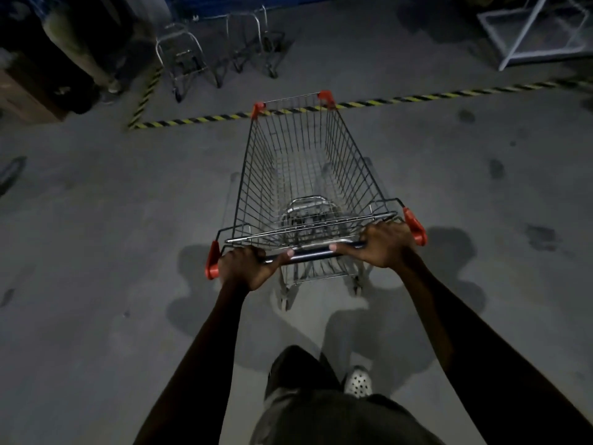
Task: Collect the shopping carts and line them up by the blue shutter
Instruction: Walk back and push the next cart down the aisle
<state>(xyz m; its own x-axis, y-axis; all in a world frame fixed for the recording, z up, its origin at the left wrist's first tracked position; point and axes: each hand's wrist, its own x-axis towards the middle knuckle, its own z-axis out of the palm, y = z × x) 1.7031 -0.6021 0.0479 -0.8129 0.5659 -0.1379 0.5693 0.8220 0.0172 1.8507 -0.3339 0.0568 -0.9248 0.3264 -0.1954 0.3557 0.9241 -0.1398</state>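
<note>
Head camera is looking down on a wire shopping cart (263, 175) with red corner guards, standing on the grey concrete floor (96, 220) directly ahead of the person. Both hands are gripping the dark handle bar (313, 253): the left hand (247, 268) is curling its fingers round the bar near the left red end cap, and the right hand (385, 244) is wrapping round it near the right one, thumbs pointing inward along the bar. Neither hand is sitting noticeably nearer the cart than the other, so the push looks even.

The cart's long axis is running straight away from the hands, its nose touching the yellow-and-black hazard stripe (417, 97) in the view. Beyond that stripe and up to the left, parked carts (189, 59) are standing in a row against the blue shutter (211, 8), well apart from the held cart. Reaching them is likely calling for a forward push with a slight swing of the nose to the left, so the right hand would probably be driving a little harder. One perforated shoe (357, 382) is showing below.
</note>
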